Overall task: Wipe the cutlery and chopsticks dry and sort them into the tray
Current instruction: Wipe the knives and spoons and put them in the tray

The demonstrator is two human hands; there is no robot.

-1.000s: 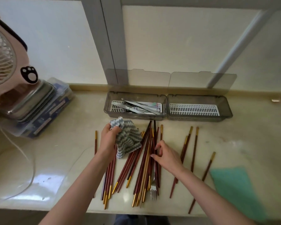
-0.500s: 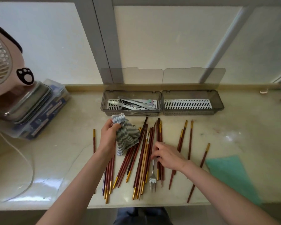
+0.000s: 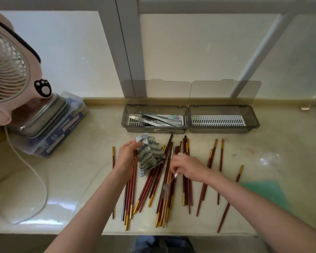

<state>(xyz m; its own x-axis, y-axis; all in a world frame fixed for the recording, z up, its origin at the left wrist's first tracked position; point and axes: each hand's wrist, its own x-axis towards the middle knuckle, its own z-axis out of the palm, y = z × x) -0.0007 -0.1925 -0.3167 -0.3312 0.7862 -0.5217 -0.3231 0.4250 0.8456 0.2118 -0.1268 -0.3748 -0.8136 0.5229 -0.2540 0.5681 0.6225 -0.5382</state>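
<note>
My left hand [image 3: 126, 157] grips a grey-and-white zigzag cloth [image 3: 148, 155] above the counter. My right hand [image 3: 188, 167] pinches the handle of a metal fork [image 3: 165, 189], lifted and blurred over a pile of red-brown chopsticks with gold tips [image 3: 153, 185]. More chopsticks [image 3: 212, 156] lie scattered to the right. Behind them sits a grey two-part tray: its left compartment [image 3: 128, 115] holds knives and forks [image 3: 159, 120], its right compartment [image 3: 252, 115] shows only a white slotted insert.
A pink fan [image 3: 9, 70] stands at the left on stacked containers [image 3: 49, 125], with its white cable [image 3: 42, 179] looping over the counter. A green cloth [image 3: 264, 194] lies at the right. The counter's front edge [image 3: 44, 232] runs close to me.
My right hand has closed on the fork's handle and lifted it out of the chopstick pile, swinging it leftward. The left hand still holds the cloth in about the same place.
</note>
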